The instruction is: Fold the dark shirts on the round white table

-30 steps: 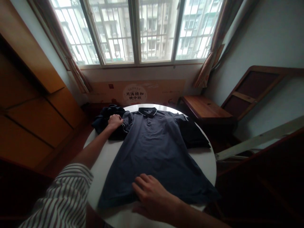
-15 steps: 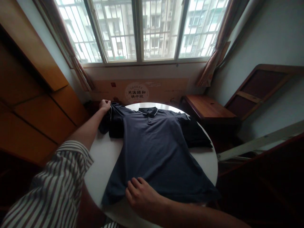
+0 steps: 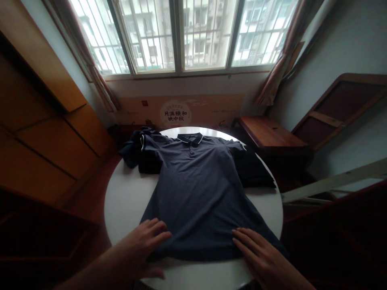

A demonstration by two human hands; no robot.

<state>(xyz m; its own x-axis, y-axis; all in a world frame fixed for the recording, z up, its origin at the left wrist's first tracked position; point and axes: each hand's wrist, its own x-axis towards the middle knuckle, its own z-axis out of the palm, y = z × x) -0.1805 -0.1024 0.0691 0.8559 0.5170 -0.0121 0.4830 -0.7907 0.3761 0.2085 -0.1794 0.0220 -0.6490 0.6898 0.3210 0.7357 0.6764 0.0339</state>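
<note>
A dark grey-blue polo shirt (image 3: 196, 193) lies spread front side up on a round white table (image 3: 123, 205), its black, white-edged collar toward the window. Over the shirt's lower left edge is my left hand (image 3: 151, 241), fingers apart and thumb spread away, holding nothing. At the lower right of the shirt my right hand (image 3: 256, 249) rests with fingers stretched out flat on the cloth near the hem. Both sleeves lie over dark folded clothes. The hem's corners are partly hidden by my hands.
Dark folded clothes (image 3: 255, 171) lie under the right sleeve, and a dark crumpled garment (image 3: 130, 151) sits at the table's far left. A wooden side table (image 3: 269, 133) stands behind to the right. Orange cabinets (image 3: 57, 153) line the left wall.
My left hand has let go of the left sleeve and come down to the shirt's lower left. My right hand has moved right along the hem, and its fingers have straightened.
</note>
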